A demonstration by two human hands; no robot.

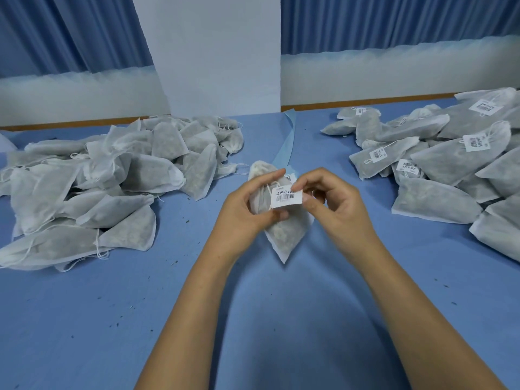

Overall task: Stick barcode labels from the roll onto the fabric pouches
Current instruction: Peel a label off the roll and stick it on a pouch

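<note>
At the centre of the blue table, my left hand (247, 212) grips a white fabric pouch (284, 235) whose lower corner points toward me. A white barcode label (286, 197) lies across the pouch's upper part. My right hand (332, 204) pinches the label's right edge between thumb and forefinger. A pale blue strip of label backing (287, 144) runs away from the pouch toward the far edge; the roll itself is hidden.
A heap of unlabelled pouches (107, 181) covers the left side of the table (140, 319). A heap of labelled pouches (450, 159) fills the right side. A white pillar (219, 57) and blue curtains stand behind. Small dark crumbs dot the tabletop.
</note>
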